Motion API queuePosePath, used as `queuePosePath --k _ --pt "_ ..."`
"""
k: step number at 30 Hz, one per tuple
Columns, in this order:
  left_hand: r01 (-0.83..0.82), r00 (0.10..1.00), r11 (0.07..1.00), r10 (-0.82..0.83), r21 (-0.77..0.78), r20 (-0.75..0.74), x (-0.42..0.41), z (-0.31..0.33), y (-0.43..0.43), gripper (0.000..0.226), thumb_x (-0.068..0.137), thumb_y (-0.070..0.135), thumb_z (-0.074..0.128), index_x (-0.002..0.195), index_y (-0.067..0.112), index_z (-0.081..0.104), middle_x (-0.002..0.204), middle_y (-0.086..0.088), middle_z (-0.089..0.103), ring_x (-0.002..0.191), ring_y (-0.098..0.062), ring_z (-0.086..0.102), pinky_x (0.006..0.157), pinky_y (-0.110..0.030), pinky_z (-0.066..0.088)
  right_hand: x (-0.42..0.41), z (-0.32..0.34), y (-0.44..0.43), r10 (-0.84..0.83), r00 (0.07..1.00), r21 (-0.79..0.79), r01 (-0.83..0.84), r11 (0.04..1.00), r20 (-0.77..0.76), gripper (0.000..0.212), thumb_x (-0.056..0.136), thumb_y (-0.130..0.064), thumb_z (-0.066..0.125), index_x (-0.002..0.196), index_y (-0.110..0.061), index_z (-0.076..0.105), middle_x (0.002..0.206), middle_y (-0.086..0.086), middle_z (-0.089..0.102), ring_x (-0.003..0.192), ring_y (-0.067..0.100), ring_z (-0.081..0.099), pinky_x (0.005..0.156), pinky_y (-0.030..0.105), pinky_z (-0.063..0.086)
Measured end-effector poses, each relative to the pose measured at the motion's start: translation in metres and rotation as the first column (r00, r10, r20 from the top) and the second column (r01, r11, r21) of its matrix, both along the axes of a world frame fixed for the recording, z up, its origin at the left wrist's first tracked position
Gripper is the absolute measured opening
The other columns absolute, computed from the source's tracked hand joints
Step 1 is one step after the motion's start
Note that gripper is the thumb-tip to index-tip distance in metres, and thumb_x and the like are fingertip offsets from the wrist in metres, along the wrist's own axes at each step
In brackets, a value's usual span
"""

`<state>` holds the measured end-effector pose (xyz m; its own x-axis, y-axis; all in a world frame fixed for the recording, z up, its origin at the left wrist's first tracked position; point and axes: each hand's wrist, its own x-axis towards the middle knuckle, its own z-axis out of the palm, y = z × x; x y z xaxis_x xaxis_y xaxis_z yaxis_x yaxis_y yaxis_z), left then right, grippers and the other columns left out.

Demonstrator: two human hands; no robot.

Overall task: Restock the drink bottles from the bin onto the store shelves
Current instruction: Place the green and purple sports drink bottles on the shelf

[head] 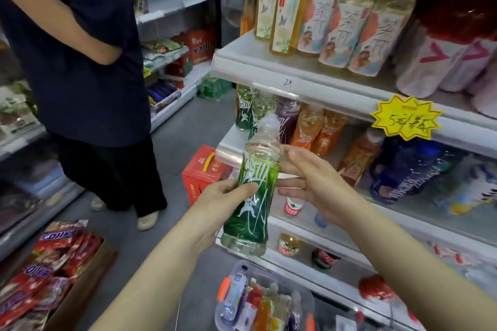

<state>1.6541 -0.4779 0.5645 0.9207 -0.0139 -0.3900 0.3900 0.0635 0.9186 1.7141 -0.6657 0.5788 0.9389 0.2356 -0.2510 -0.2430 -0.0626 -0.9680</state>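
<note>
At centre frame, left hand (pixel 223 196) grips bottle (pixel 255 209) mid-body, cap toward 12 o'clock; right hand (pixel 317 185), fingers straight, holding nothing, just beside at 3 o'clock.

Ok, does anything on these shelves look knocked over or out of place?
A dark cola bottle on the lower shelf seems to lie on its side, apart from its neighbours, while bottles higher up stand in rows. No spill shows.
</note>
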Motion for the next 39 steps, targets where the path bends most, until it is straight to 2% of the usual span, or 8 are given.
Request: queuePosePath --k 8,13,15,20,25,27,33,39 --pt "-0.017 1.0 0.999 0.016 0.035 0.008 0.101 -0.07 0.055 0.024 0.089 0.031 0.065 0.095 0.01 0.075 0.095 -0.01 0.076 0.094 -0.031 0.071 0.096 -0.049 0.051 0.112 -0.062 0.031 -0.113 0.927 -0.22 0.201 0.955 0.356 0.042 0.091 -0.032 0.067 0.13 -0.032 0.05 0.117 -0.008 0.064 0.099 0.011 0.064 0.087 0.039 0.056" --pt "0.01 0.997 0.997 -0.016 0.078 0.081 0.154 -0.094 0.081 0.023 0.089 0.032 0.064 0.095 0.012 0.074 0.093 -0.007 0.076 0.092 -0.026 0.072 0.092 -0.04 0.054 0.16 -0.07 0.059 -0.09 0.784 -0.406 0.411 0.816 0.614 0.06 0.083 -0.048 0.07 0.134 -0.024 0.049 0.12 -0.007 0.06 0.113 0.014 0.057 0.096 0.027 0.043" --pt "0.019 0.993 0.995 -0.03 0.094 0.111 0.175 -0.099 0.087 0.022 0.089 0.033 0.065 0.091 0.014 0.075 0.092 -0.007 0.076 0.089 -0.025 0.072 0.083 -0.036 0.056 0.176 -0.07 0.064 -0.116 0.744 -0.39 0.468 0.793 0.658 0.068 0.085 -0.04 0.073 0.144 -0.023 0.043 0.106 -0.006 0.065 0.1 0.018 0.062 0.084 0.025 0.047" --pt "0.027 0.983 0.996 -0.042 0.09 0.176 0.216 -0.109 0.094 0.018 0.089 0.032 0.066 0.094 0.017 0.075 0.097 -0.005 0.076 0.096 -0.027 0.071 0.094 -0.046 0.053 0.204 -0.08 0.069 -0.206 0.678 -0.298 0.547 0.782 0.705 0.066 0.081 -0.032 0.079 0.138 -0.021 0.048 0.123 -0.003 0.058 0.1 0.011 0.055 0.101 0.041 0.048" --pt "0.035 0.959 0.997 -0.054 0.074 0.278 0.244 -0.108 0.09 0.013 0.09 0.024 0.066 0.101 0.022 0.073 0.098 0.0 0.076 0.095 -0.019 0.071 0.089 -0.037 0.055 0.214 -0.083 0.073 -0.272 0.66 -0.254 0.586 0.769 0.701 0.055 0.083 -0.025 0.078 0.13 -0.011 0.053 0.098 -0.018 0.052 0.074 -0.019 0.049 0.078 0.001 0.04" --pt "0.045 0.945 0.995 -0.072 0.091 0.318 0.256 -0.108 0.088 0.015 0.089 0.024 0.067 0.103 0.027 0.072 0.1 0.005 0.075 0.095 -0.013 0.071 0.087 -0.033 0.054 0.214 -0.085 0.071 -0.279 0.652 -0.248 0.596 0.763 0.705 0.053 0.083 -0.023 0.078 0.129 -0.01 0.054 0.096 -0.02 0.051 0.071 -0.022 0.049 0.074 0.0 0.038" --pt "0.071 0.909 0.981 -0.138 0.18 0.394 0.283 -0.107 0.079 0.032 0.09 0.023 0.066 0.122 0.028 0.064 0.111 0.014 0.07 0.105 -0.003 0.064 0.078 -0.011 0.047 0.212 -0.081 0.07 -0.241 0.671 -0.335 0.609 0.719 0.702 0.05 0.081 -0.035 0.078 0.123 -0.019 0.056 0.101 -0.009 0.055 0.086 0.01 0.054 0.087 0.036 0.051" --pt "0.007 0.911 0.994 -0.05 0.106 0.41 0.294 -0.127 0.07 0.043 0.089 0.015 0.068 0.13 0.023 0.06 0.111 0.012 0.07 0.104 -0.003 0.064 0.086 -0.016 0.048 0.211 -0.087 0.068 -0.212 0.656 -0.346 0.612 0.711 0.725 0.05 0.082 -0.04 0.076 0.124 -0.021 0.056 0.109 -0.005 0.058 0.096 0.015 0.058 0.089 0.038 0.05"
